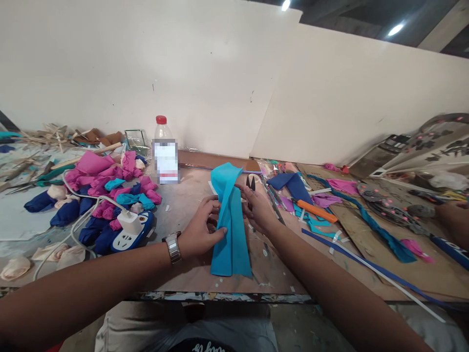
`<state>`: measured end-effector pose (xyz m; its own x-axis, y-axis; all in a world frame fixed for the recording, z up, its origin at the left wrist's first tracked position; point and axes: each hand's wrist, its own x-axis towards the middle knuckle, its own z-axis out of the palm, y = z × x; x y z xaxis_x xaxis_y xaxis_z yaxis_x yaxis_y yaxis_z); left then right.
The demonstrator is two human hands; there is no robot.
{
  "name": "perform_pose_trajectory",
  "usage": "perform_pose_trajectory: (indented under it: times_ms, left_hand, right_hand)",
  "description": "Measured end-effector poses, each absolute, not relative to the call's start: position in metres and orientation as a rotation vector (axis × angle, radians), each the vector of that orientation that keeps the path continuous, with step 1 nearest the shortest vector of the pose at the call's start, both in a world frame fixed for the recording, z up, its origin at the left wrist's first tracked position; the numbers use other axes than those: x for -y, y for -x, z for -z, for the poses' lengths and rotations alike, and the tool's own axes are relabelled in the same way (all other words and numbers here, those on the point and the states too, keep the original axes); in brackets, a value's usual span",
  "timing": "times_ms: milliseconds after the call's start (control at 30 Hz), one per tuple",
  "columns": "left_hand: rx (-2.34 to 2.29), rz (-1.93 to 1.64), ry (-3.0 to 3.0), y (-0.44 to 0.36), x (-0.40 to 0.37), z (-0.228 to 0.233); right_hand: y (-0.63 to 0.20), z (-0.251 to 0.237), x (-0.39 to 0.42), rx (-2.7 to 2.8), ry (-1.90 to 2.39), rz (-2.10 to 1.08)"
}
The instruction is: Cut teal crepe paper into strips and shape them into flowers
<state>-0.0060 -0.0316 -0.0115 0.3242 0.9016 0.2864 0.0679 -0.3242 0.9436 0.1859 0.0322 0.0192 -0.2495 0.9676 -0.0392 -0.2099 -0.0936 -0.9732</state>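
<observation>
Two hands (205,230) (258,210) pinch one turquoise cloth (230,220); seemingly one snips (250,183).

Single head-worn view looked forward and down from close above the cluttered brown wooden counter (183,205), facing the white wall panels (220,73).

Bare tabletop (183,205) beside bottle (164,151)

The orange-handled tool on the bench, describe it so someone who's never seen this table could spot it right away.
Start at the workbench and find the turquoise cloth held between the left hand and right hand. Look just beyond the right hand: the orange-handled tool lies flat among blue and purple scraps. It is the only bright orange, rigid, stick-shaped thing among the soft fabric there.
</observation>
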Motion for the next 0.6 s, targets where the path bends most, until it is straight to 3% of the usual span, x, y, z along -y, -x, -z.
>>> perform_pose_trajectory:
  times_ms: [167,333,433,600]
  left_hand:
    - [-0.799,-1.093,-1.965,0.009,0.035,0.008]
    - [-0.806,-1.072,-2.062,0.010,0.033,0.008]
    - [-0.918,-1.201,-2.023,0.010,0.032,0.009]
    - [-1.137,-1.462,-1.722,0.010,0.030,0.006]
  right_hand:
    - [-0.185,-0.033,-0.026,1.091,0.975,-1.593]
    - [-0.188,-0.052,-0.028,1.038,0.911,-1.441]
    - [-0.190,-0.070,-0.034,1.059,0.851,-1.143]
    - [-0.204,-0.084,-0.031,1.232,0.867,-0.340]
